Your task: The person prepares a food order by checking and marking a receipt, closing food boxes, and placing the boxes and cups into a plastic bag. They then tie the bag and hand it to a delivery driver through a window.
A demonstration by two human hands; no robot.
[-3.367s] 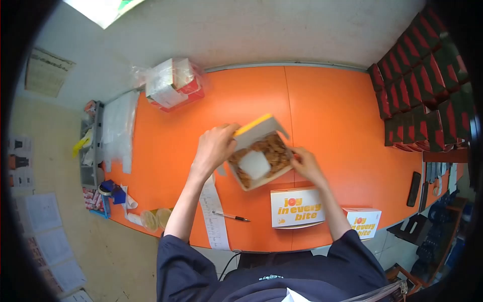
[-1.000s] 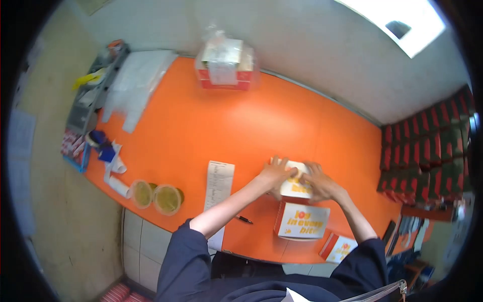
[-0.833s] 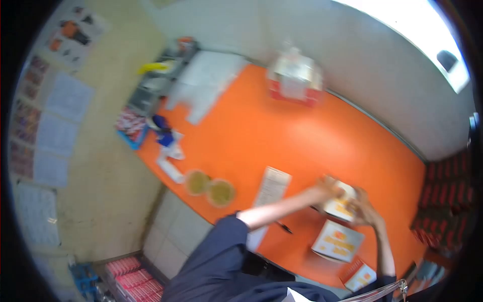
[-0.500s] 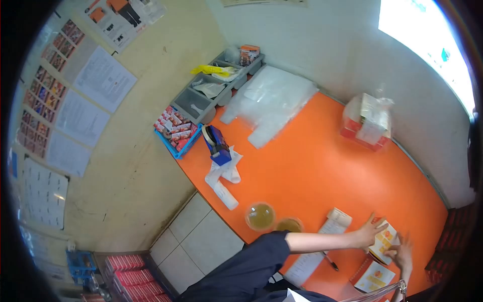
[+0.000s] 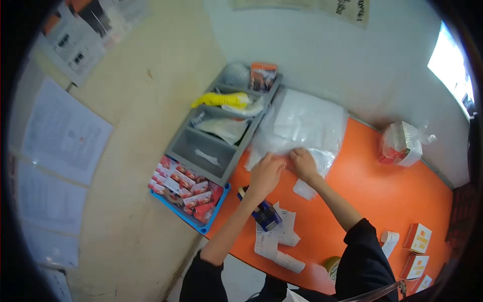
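Observation:
Both of my hands are at the near end of a stack of clear plastic bags [image 5: 312, 118] lying flat against the wall. My left hand [image 5: 266, 173] has its fingers bent together at the bag's handle end. Close beside it, my right hand [image 5: 303, 163] curls its fingers onto the top plastic. Both hands look closed on the bag, though slight blur hides the fingertips. Below my left forearm stands a blue tape dispenser [image 5: 265, 215], with printed paper slips [image 5: 276, 241] next to it.
On the left are a grey divided tray [image 5: 188, 146] holding packets and a blue basket [image 5: 209, 221] of red packs. Small boxes [image 5: 417, 238] stand at the right edge near a paper roll [image 5: 390, 239]. A bagged box [image 5: 401, 146] sits by the wall. A round tub [image 5: 332, 267] is partly hidden by my sleeve.
Both hands have left the small boxes at the right and moved to the plastic bags at the back left. The boxes now stand upright. My view has turned toward the tray.

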